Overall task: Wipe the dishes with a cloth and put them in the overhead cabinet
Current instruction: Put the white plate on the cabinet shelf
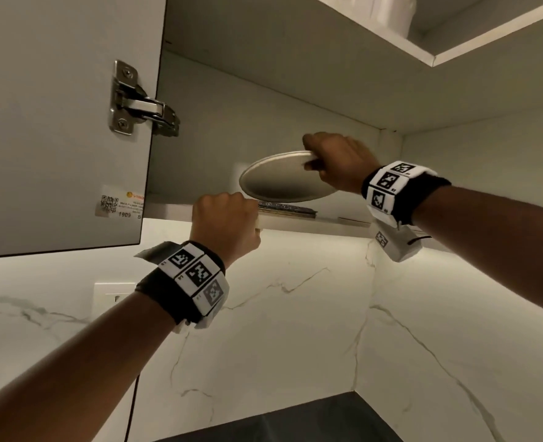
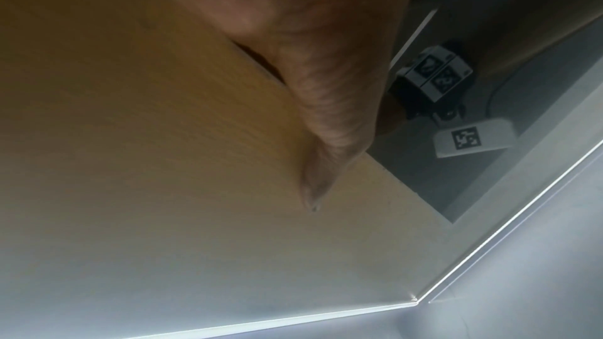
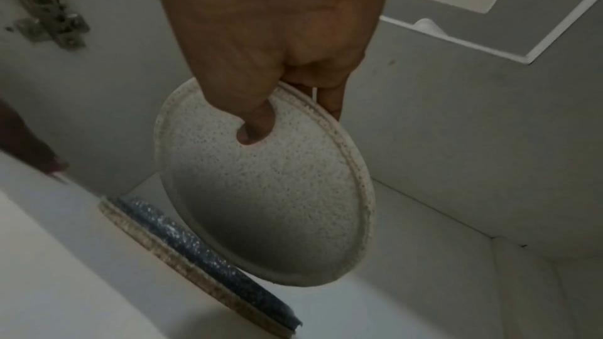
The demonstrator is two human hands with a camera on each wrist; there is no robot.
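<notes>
Right hand (image 1: 337,164) is gripping a speckled white plate (image 1: 283,178) by its right rim, thumb on the top face and fingers curled under, as the right wrist view shows. Plate is hanging tilted in the air inside the open cabinet, just above the bottom shelf (image 1: 295,221), not yet touching anything.

Left hand (image 1: 224,220) is gripping the near edge of that shelf, fingers curled over the top and thumb (image 2: 326,123) pressing flat on the underside. Looks like it is bracing.

Progress, as a judgement: stacking is partly done. A short stack (image 1: 284,209) is already lying on the shelf just below the held plate, a dark blue speckled plate (image 3: 202,244) on top and a beige one (image 3: 182,262) under it. The held plate is probably going onto this stack, so lowering and releasing are left. No cloth in view, and no way to tell if more dishes are waiting below to be wiped.

Writing: a sticker (image 1: 118,202) low on the inside of the door (image 1: 56,122) is showing a QR code, an orange logo with letters cut off, reading something like "VIRG", small unreadable print, and "1909". Wristbands (image 1: 197,275) are carrying black-and-white square markers. A metal hinge (image 1: 136,100) is sitting higher on the door. White container (image 1: 388,11) on the upper shelf, no label readable.
</notes>
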